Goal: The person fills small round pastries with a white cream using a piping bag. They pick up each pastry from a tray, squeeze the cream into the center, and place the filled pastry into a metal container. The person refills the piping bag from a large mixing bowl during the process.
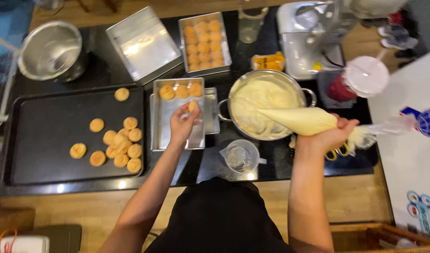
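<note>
1. The left hand (181,124) is closed with its fingertips pinching a small round bun (193,106), held just above a shiny metal tin (168,126) in the middle of the desk (210,164).
2. That tin already holds three buns (181,91) in a row along its far edge; the rest of its floor is bare metal.
3. The right hand (331,136) is wrapped tight round the twisted neck of a full piping bag (297,120), cream-coloured, whose pointed end lies out towards the left, over the pot.
4. The pot (264,104) sits just right of the tin, wide, steel, with side handles, and is filled with pale cream.
5. A black baking tray (46,140) lies to the left of the tin, with a loose cluster of plain buns (121,143) on it and a few set apart.
6. Farther back stands a second tin (204,43) packed full with rows of buns, and beside it an upturned empty tin (142,44).
7. A steel bowl (51,50) rests at the far left corner.
8. A clear measuring jug (240,157) stands near the front edge, between the two arms.
9. A red cup with a white lid (360,79) and a white mixer (311,35) are at the right rear.
</note>
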